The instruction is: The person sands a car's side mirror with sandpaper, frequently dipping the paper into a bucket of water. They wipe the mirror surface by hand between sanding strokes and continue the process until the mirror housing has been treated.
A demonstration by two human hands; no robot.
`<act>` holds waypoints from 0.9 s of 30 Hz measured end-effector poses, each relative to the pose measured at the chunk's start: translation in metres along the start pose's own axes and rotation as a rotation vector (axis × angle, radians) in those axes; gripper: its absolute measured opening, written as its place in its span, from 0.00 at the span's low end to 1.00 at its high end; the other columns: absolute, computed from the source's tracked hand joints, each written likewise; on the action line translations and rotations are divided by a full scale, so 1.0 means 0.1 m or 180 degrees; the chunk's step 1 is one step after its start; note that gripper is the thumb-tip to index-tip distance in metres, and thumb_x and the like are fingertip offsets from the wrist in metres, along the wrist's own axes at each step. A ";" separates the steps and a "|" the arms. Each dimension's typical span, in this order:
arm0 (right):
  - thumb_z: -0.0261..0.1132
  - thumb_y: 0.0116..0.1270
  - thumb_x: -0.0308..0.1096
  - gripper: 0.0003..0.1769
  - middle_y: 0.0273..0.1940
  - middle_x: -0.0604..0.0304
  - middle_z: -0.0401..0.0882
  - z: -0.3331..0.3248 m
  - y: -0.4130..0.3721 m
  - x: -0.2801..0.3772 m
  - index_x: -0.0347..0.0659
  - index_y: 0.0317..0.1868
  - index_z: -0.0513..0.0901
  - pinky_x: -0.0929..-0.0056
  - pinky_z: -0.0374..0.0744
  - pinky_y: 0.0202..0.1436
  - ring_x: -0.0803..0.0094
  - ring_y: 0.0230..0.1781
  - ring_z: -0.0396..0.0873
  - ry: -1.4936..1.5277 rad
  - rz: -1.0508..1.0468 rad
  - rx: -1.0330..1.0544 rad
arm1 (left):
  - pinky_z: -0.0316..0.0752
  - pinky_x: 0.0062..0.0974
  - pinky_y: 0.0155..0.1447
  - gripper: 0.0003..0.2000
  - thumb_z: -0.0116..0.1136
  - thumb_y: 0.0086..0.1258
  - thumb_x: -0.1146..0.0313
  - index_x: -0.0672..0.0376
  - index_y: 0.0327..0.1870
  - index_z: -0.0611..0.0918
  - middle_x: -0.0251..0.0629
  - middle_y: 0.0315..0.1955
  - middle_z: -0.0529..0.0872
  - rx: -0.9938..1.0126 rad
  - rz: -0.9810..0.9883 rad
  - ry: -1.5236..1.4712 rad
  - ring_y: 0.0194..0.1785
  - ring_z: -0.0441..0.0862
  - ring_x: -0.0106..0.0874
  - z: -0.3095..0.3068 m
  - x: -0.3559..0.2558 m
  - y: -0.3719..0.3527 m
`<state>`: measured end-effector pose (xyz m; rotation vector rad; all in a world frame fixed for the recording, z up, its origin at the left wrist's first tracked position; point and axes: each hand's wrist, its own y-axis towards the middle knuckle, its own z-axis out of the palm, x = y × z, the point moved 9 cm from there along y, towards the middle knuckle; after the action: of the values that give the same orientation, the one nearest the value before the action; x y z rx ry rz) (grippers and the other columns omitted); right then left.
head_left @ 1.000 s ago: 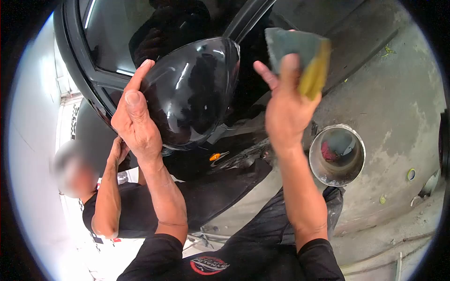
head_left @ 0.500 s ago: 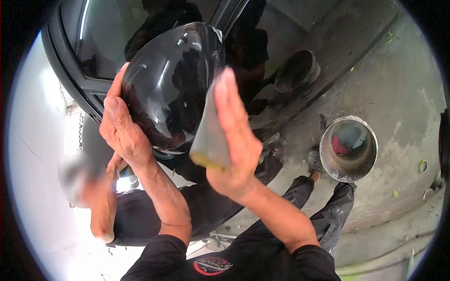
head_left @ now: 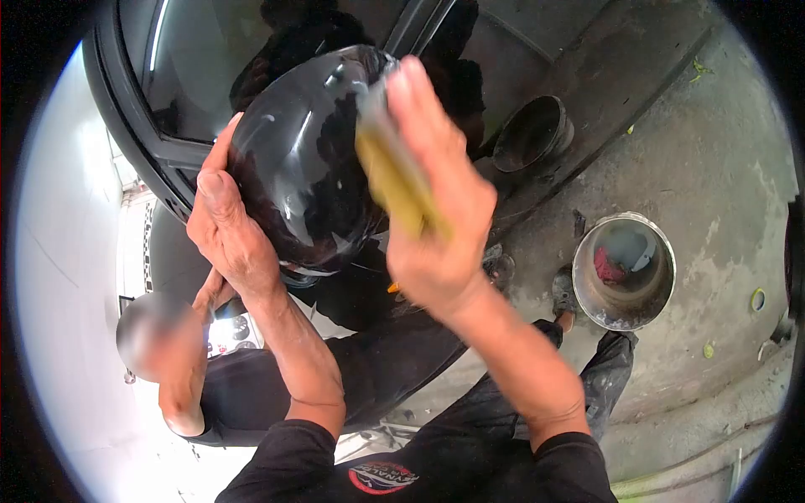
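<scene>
A glossy black car side mirror housing (head_left: 306,159) sticks out from the black car door (head_left: 168,92). My left hand (head_left: 231,226) cups the housing's left side, thumb lying along its edge. My right hand (head_left: 436,201) presses a yellow-and-grey sponge pad (head_left: 392,172) flat against the housing's right side; only the pad's yellow edge shows under my fingers.
A metal bucket (head_left: 625,270) with a red rag inside stands on the concrete floor (head_left: 713,168) at right. A reflection of the bucket shows in the dark car panel (head_left: 537,130). The white car body (head_left: 63,277) at left mirrors a person in a black shirt.
My right hand brought the sponge pad from mid-air at upper right down onto the mirror housing, then slid it up across the surface. My left hand stayed on the housing.
</scene>
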<state>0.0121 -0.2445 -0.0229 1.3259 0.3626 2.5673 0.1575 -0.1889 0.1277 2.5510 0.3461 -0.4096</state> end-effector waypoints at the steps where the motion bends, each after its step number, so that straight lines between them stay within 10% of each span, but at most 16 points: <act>1: 0.61 0.72 0.17 0.27 0.73 0.38 0.74 0.00 0.08 -0.10 0.25 0.71 0.75 0.66 0.70 0.76 0.53 0.73 0.76 0.0002 -0.0066 0.0133 | 0.73 0.30 0.68 0.30 0.42 0.88 0.50 0.74 0.64 0.82 0.50 0.54 0.88 -0.0018 -0.0007 0.0002 0.57 0.84 0.34 0.01 0.01 -0.01; 7: 0.60 0.77 0.22 0.19 0.59 0.51 0.84 -0.29 -0.07 -0.58 0.31 0.66 0.79 0.52 0.81 0.69 0.61 0.62 0.83 0.1573 0.1224 -0.0458 | 0.75 0.30 0.64 0.31 0.40 0.89 0.50 0.76 0.64 0.80 0.51 0.53 0.88 -0.0038 -0.0095 -0.0001 0.55 0.84 0.34 0.06 0.17 0.00; 13: 0.67 0.72 0.43 0.41 0.77 0.27 0.62 0.30 -0.84 -0.05 0.22 0.75 0.67 0.44 0.63 0.82 0.36 0.79 0.62 0.0112 0.0306 0.0047 | 0.77 0.29 0.62 0.30 0.42 0.89 0.50 0.77 0.62 0.81 0.51 0.51 0.88 -0.0159 -0.0373 -0.0113 0.53 0.85 0.34 0.19 0.28 0.05; 27: 0.68 0.71 0.44 0.42 0.75 0.26 0.64 0.28 -0.57 -0.11 0.21 0.75 0.67 0.44 0.65 0.81 0.33 0.77 0.65 0.0069 0.0124 -0.0265 | 0.76 0.28 0.63 0.31 0.41 0.89 0.49 0.75 0.63 0.81 0.49 0.52 0.88 -0.0066 -0.0200 -0.0606 0.54 0.84 0.33 0.13 0.36 0.07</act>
<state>0.0464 -0.1912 -0.0343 1.2893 0.2330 2.6002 0.1902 -0.1956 0.1070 2.4610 0.3577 -0.6631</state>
